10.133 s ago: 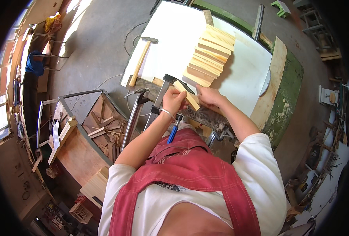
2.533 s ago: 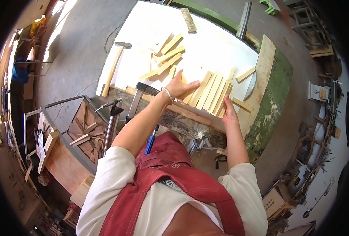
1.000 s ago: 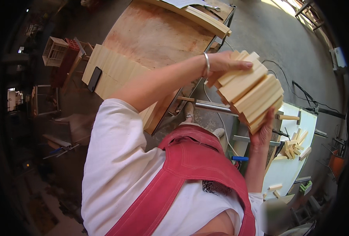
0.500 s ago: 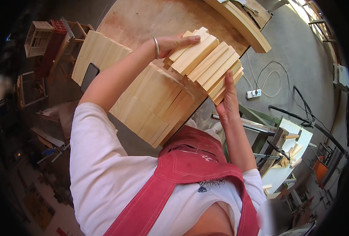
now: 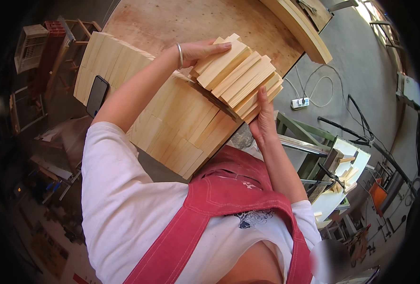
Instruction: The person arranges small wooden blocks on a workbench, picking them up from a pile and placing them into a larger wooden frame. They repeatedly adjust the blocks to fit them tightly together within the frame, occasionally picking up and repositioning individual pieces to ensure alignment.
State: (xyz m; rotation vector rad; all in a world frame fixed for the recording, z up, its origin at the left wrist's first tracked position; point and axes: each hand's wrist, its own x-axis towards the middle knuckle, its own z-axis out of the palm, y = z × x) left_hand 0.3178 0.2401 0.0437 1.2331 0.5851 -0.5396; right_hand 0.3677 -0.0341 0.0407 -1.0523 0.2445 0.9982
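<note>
Head; slats (image 5: 248, 80) between both hands (image 5: 201, 53) (image 5: 265, 122)

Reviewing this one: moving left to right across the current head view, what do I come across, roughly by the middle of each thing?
Pale slatted crate → dark phone → left hand → held bundle of wooden strips → right hand → white power strip → white tabletop.

Workshop odds and ends
Over left, a dark phone (image 5: 98, 96) lies flat, with a pale crate (image 5: 30, 48) beside a red crate (image 5: 54, 29) farther off; over right, a white power strip (image 5: 300, 102) sits on the grey floor (image 5: 352, 61), a pale cable (image 5: 332, 90) looping beside it.
</note>
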